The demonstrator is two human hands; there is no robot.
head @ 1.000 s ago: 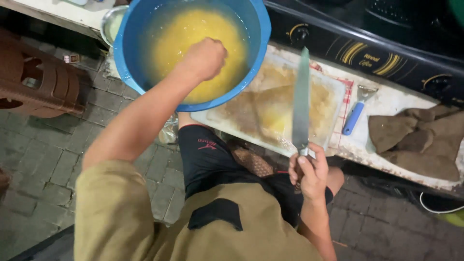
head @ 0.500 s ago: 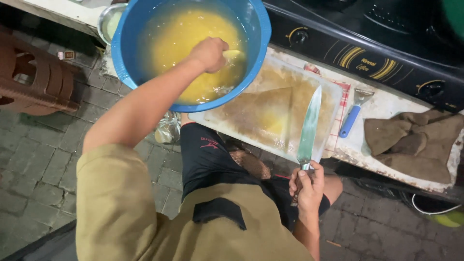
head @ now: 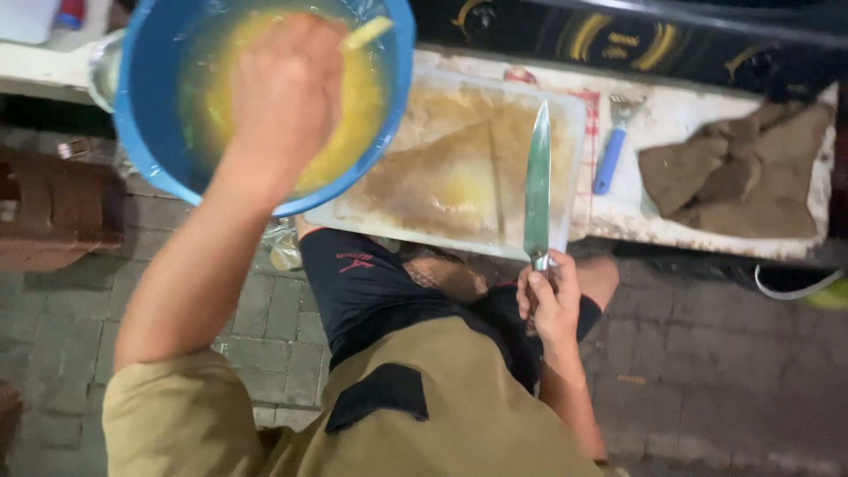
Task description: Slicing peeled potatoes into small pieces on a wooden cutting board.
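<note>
My right grip (head: 552,296) is closed around the handle of a long knife (head: 537,190), and the blade points away from me, its tip over the far part of the cutting board (head: 459,177). The handle sits off the near edge of the counter (head: 698,221), above my lap, while the blade lies over the right side of the board. My left grip (head: 284,88) is down inside the blue bowl (head: 146,141), curled into a loose fist in the yellow liquid (head: 358,115); I cannot tell whether it holds anything, though a pale strip (head: 367,33) shows just past the knuckles near the far rim. The bowl stands at the left end of the counter, overlapping the left edge of the board.

The board is a pale slab stained brown and yellow, lying along the near edge of the counter. Just beside its right edge I see a small tool with a blue handle (head: 609,159), lying on the white counter top. Farther right, near the right end, a crumpled brown cloth (head: 733,181) lies well apart from the knife. Along the far edge runs a dark stove (head: 636,40) with round knobs. Below the counter is a paved floor (head: 265,309), and a brown stool (head: 53,212) stands on the left.
</note>
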